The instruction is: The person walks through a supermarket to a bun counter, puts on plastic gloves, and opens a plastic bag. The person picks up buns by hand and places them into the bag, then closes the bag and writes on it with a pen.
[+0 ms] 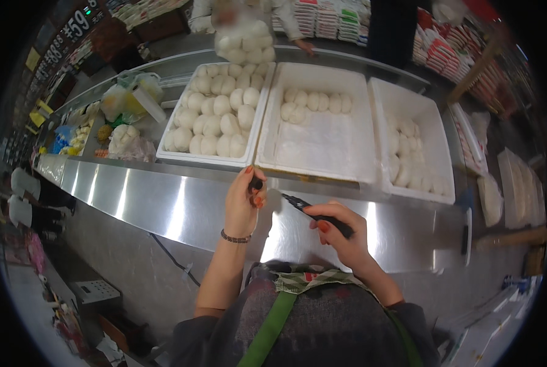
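My right hand [342,229] grips a black marker pen [326,218], its tip pointing up and left. In my left hand [243,197] is a small black cap [256,183], held between curled fingers. Both hands hover over the stainless-steel counter [154,197], the pen and cap apart. Just beyond my left hand stands a white foam box [204,158] filled with round white steamed buns [223,105]. A second foam box [319,133] beside it holds one short row of buns and part of another. The third foam box [425,101], at the right, has buns along its left and near sides.
Across the counter a person's hand [304,47] rests near the far rail, beside a clear bag of buns [246,43]. Plastic bags [131,96] and a plastic roll [148,102] lie at the left. More packs [519,188] sit at the right. Two people [23,202] stand far left.
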The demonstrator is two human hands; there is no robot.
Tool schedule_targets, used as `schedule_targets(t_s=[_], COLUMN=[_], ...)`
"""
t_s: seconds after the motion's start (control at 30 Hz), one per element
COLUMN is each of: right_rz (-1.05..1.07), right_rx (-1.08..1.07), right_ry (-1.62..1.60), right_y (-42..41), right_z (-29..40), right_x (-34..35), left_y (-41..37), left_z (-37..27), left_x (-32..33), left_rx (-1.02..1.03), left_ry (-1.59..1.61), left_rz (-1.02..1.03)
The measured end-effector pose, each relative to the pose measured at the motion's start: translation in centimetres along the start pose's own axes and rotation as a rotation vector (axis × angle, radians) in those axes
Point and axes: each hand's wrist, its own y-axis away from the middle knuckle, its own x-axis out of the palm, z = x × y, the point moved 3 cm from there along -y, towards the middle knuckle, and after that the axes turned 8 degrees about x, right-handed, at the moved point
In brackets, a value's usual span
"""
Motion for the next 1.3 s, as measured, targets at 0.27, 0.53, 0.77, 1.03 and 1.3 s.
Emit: schedule_targets(t_s=[0.27,0.53,0.77,1.03,1.3], right_rz=[-0.102,-0.142,-0.219,-0.463,-0.655], right_rx=[-0.216,-0.17,-0.144,-0.065,0.074], right_ry=[0.224,0.241,0.201,-0.239,-0.745], right_y=[2.8,3.2,3.8,7.5,11.2], right_z=[2.4,1.2,-0.1,-5.3,-5.8], right_x=[2.1,2.9,3.2,4.4,0.9], left_y=[2.8,3.6,4.2,5.6,7.3], left_z=[-0.3,-0.2,0.8,5.4,10.1], left_x=[3.1,4.1,4.6,5.2,11.2], left_rx=[-0.02,-0.041,-0.031,0.121,0.143], left_ry=[-0.188,-0.347,-0.572,-0.632,-0.58], left_rz=[0.097,0.188,0.291,0.413,0.51])
